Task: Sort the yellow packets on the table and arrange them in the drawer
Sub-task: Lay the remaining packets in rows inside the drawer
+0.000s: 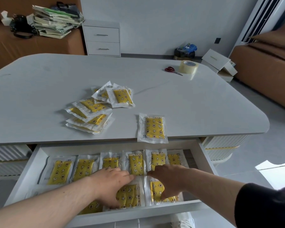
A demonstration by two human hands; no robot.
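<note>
The white drawer (204, 155) is pulled open below the table edge, with a back row of several yellow star-print packets (60, 171) lying flat. Both my hands are inside it. My left hand (110, 185) lies with straight fingers on a front-row packet (128, 195). My right hand (168, 180) presses a neighbouring front-row packet (156, 190), fingers pointing left and thumb down on it. On the table (39, 89), a loose heap of packets (95, 107) sits in the middle and one single packet (153, 128) lies at the front edge.
Red-handled scissors (172, 70) and a roll of clear tape (188, 66) lie at the table's far right. A white two-drawer cabinet (102, 38) stands behind, with stacked papers (56, 22) to its left and white boxes (219, 63) on the floor.
</note>
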